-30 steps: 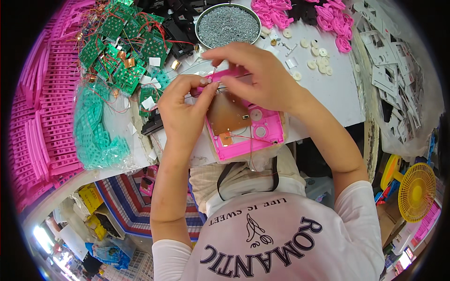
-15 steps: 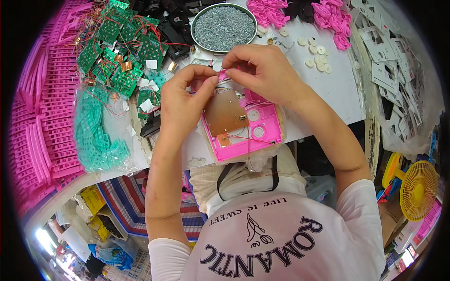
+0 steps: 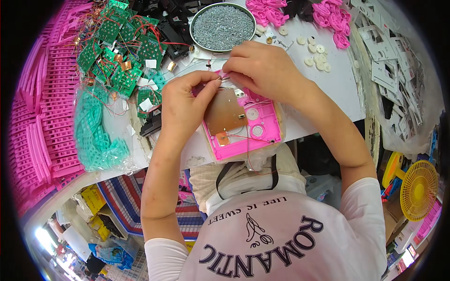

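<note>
A pink plastic casing (image 3: 234, 151) lies open in front of me at the table's near edge. A brown circuit board (image 3: 226, 112) sits inside it, with thin wires running over the casing's right part. At the casing's far edge, my left hand (image 3: 185, 100) pinches thumb and forefinger together. Close beside it, my right hand (image 3: 265, 70) is closed, its fingertips bent down over the same corner. Thin pale wires show between and below the fingertips, but what each hand pinches is too small and hidden to make out.
A round tin of screws (image 3: 223, 28) stands beyond the hands. Green circuit boards (image 3: 125, 80) with red wires and a bag of teal parts (image 3: 96, 131) lie left, beside stacked pink panels (image 3: 35, 140). White discs (image 3: 320, 58) and bagged white plates (image 3: 398, 70) are right.
My right hand has shifted slightly, its fingers curling further down over the casing's far edge. The pink bit seen between the fingertips is now mostly covered. The left hand stays nearly in place.
</note>
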### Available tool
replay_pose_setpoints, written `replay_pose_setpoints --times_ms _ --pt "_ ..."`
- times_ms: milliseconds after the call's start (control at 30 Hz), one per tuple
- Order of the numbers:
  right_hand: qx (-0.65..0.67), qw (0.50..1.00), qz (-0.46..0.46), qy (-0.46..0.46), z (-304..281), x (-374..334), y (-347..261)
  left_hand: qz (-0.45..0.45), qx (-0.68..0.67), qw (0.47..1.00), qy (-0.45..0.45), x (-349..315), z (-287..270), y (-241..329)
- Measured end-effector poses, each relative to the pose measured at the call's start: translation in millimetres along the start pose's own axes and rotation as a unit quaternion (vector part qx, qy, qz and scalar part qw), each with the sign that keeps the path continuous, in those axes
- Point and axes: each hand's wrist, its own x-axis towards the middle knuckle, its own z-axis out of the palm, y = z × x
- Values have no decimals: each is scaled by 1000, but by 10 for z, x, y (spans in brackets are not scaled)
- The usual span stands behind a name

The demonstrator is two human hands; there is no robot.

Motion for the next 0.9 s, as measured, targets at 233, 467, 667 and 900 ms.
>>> replay_pose_setpoints --times_ms 233,467,667,900 --pt "-70 997 -18 -10 -47 26 -80 -18 -1 999 47 -61 28 -25" --pt "-114 982 -79 -131 -206 59 -430 150 167 972 72 -32 126 -58" --pt "-80 984 -51 -154 -255 -168 -524 171 184 967 36 -47 104 5" --pt "-14 993 115 -9 -212 -539 -640 251 253 934 -40 -26 61 133"
